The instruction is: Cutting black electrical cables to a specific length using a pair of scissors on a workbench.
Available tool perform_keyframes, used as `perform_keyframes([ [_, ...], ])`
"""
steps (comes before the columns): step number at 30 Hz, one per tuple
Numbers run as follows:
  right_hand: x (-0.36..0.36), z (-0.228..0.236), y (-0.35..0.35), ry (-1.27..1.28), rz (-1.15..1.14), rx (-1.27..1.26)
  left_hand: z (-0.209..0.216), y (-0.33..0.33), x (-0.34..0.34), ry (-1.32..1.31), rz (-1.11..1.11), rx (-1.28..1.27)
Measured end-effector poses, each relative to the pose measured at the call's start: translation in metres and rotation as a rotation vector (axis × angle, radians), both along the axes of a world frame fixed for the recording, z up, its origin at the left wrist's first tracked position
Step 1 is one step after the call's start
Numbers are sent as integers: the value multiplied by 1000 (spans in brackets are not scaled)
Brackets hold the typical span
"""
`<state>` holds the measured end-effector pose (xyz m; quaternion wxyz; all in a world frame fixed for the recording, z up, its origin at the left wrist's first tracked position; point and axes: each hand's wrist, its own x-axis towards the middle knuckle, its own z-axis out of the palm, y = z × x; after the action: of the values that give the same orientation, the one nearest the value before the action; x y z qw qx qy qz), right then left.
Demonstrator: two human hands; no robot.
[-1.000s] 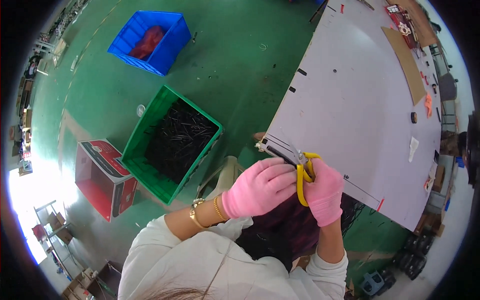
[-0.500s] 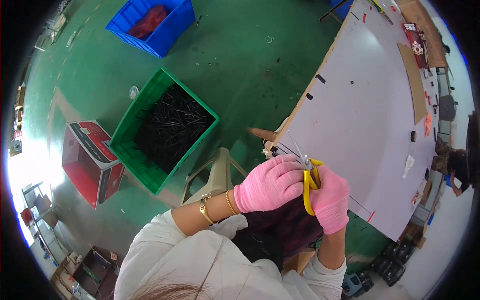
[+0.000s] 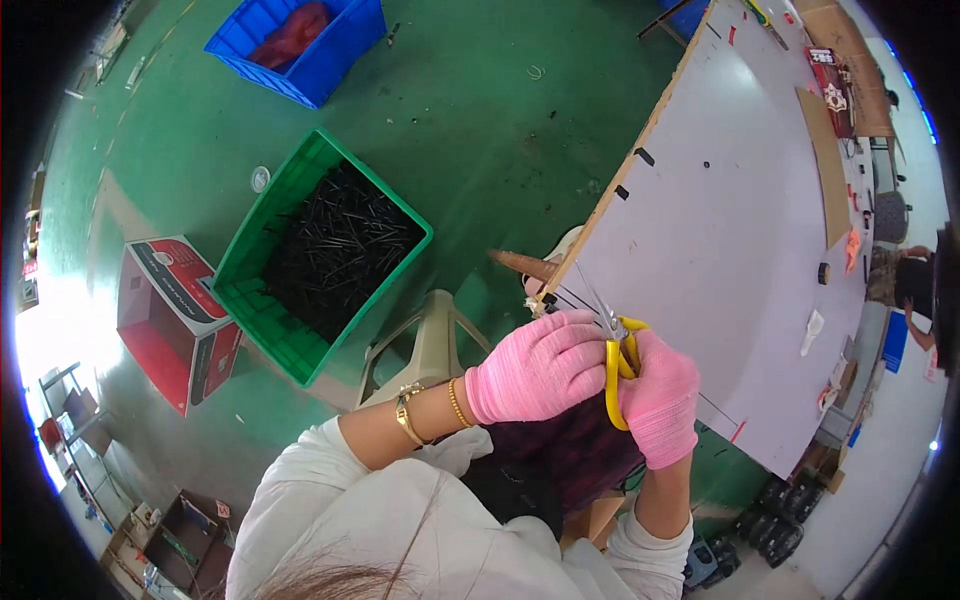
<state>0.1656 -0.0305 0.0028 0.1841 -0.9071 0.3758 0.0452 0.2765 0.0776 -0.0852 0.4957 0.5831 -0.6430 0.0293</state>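
Both hands wear pink knit gloves and meet at the near corner of the white worktable (image 3: 720, 250). My right hand (image 3: 662, 400) is closed round the yellow handles of a pair of scissors (image 3: 613, 392), whose metal blades point away from me over the table corner. My left hand (image 3: 535, 368) is curled shut right beside the blades. Thin black strips (image 3: 572, 299) stick out past its fingertips, next to the blades. How the fingers grip them is hidden by the glove, and I cannot tell whether the blades touch them.
A green crate (image 3: 322, 375) of black slender pieces stands left, beside a red and white carton (image 3: 180, 320) and a beige stool (image 3: 435, 335). Farther off is a blue crate (image 3: 340, 75). Small black pieces (image 3: 645, 156) and a cardboard strip (image 3: 824, 165) lie on the table. Another person (image 3: 912, 285) is far right.
My hands and the scissors hold almost the same pose. The view has shifted slightly, so the crates sit a little farther left. The person at far right has moved a little.
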Motion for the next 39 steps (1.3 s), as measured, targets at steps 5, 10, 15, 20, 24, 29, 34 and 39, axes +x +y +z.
perform_keyframes([
  [5, 0, 0, -1, 20, 9, -4, 1, 0, 2, -19, -1, 11],
  [10, 1, 0, 0, 3, 1, 6, 0, 0, 4, -27, -11, 10],
  [15, -3, -2, 0, -26, 10, 3, -2, 0, 4, -10, -10, 28],
  [20, -33, 5, -17, -48, -54, 162, -1, -1, 2, 17, -18, 72],
  [24, -62, 12, -33, 34, -295, 346, -1, -3, 1, 6, -13, 91],
  [29, -71, 8, -38, -22, -272, 302, 5, -4, -1, -55, -6, 128],
  [34, -65, 8, -35, 83, -262, 159, 7, -6, 0, -93, 0, 159],
  [39, -61, 8, -39, 193, -280, 124, 7, -7, -1, -106, 22, 158],
])
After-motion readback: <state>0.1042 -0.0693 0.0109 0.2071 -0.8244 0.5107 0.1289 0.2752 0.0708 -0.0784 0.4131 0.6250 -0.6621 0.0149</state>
